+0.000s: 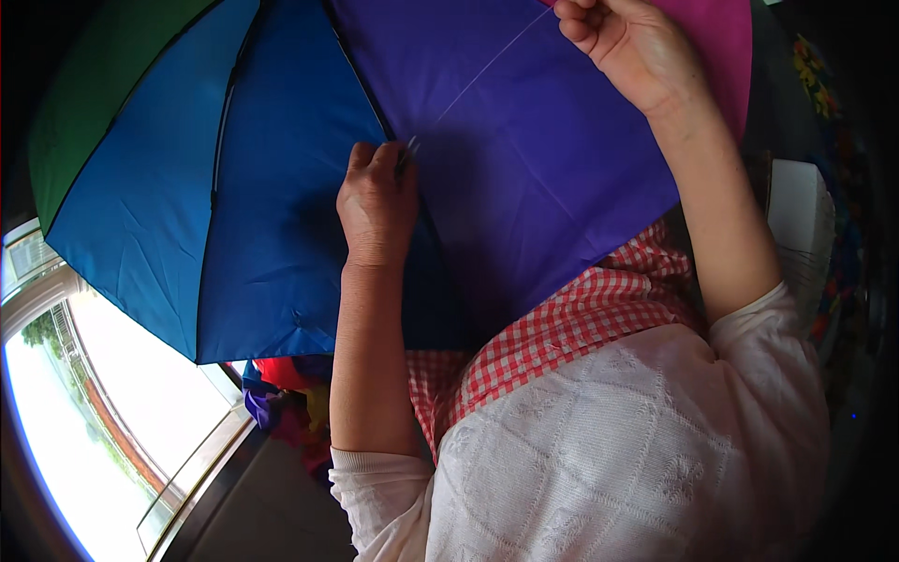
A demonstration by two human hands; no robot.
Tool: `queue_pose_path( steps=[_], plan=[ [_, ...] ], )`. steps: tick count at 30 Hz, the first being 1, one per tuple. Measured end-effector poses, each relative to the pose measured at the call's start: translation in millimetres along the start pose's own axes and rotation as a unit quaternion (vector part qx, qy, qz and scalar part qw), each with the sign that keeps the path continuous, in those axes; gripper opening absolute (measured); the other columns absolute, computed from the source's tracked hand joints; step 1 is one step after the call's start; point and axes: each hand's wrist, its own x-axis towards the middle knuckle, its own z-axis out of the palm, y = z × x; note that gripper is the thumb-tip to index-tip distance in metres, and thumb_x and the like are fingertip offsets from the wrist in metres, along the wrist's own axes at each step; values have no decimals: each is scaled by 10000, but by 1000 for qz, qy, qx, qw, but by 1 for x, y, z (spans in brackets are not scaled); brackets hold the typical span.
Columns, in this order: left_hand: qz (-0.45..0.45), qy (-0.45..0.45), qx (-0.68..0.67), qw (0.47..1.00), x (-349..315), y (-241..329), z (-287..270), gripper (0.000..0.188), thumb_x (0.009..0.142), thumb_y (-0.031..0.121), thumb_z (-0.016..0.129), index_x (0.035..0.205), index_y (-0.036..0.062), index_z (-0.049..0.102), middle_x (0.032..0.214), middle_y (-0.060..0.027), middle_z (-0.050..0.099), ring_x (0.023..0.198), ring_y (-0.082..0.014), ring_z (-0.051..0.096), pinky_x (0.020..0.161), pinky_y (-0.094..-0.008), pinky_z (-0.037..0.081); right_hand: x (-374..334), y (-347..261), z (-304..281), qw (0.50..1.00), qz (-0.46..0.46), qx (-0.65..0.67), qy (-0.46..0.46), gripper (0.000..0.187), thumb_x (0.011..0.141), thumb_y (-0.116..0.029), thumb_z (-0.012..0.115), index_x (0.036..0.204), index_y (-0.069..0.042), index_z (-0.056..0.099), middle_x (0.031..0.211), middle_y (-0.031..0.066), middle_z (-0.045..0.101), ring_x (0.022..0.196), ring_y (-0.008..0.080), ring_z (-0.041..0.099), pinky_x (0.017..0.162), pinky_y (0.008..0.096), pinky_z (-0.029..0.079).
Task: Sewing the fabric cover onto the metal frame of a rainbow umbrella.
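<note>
An opened umbrella spreads before me with its ribbed side up, its panels green, blue [290, 169], purple [534, 150] and pink. My left hand [377, 206] is closed over the dark rib [361, 80] between the blue and purple panels. Out of its fingers pokes a small tool with a shiny metal tip [410, 150]; its handle is hidden in the fist. Up at the right, my right hand [632, 47] pinches the end of a thin pale thread [492, 64]. The thread runs taut across the purple panel toward my left hand. Whether a needle is in the pinch is too small to tell.
At the lower left is a bright window [122, 393] with a ledge. Bundled colourful cloth [281, 384] lies below the umbrella's edge. A red checked cloth [562, 318] covers my lap. A white block-like object [801, 215] stands at the right.
</note>
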Motion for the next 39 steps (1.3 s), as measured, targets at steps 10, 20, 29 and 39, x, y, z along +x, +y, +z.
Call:
queue_pose_path(
  steps=[10, 20, 29, 39],
  plan=[
    [-38, 0, -45, 998, 7, -4, 1, 75, 806, 98, 661, 814, 33, 625, 859, -102, 585, 709, -314, 609, 630, -371, 502, -4, -3, 5, 998, -40, -46, 1, 155, 957, -192, 516, 855, -86, 565, 760, 53, 600, 725, 218, 618, 645, 323, 515],
    [7, -92, -28, 995, 6, -18, -51, 141, 839, 127, 643, 921, 15, 622, 873, -135, 608, 812, -282, 617, 711, -371, 504, -5, -3, -1, 999, -35, -32, -10, 137, 950, -183, 527, 857, -93, 568, 747, 51, 598, 721, 215, 618, 634, 323, 512],
    [174, -206, 262, 927, 17, -3, -39, 138, 836, 102, 593, 951, 37, 633, 921, -132, 595, 865, -302, 587, 780, -376, 497, -10, -4, 5, 998, -27, -45, -37, 126, 952, -191, 528, 878, -99, 570, 749, 48, 601, 718, 220, 623, 620, 332, 514],
    [40, -33, 86, 995, -48, -26, -57, 276, 823, 230, 644, 962, 3, 571, 880, -190, 568, 840, -406, 545, 767, -482, 460, -55, 45, -33, 845, -208, -487, -75, 68, 881, -79, 502, 837, -62, 452, 654, 63, 519, 629, 199, 594, 563, 350, 469]
  ],
)
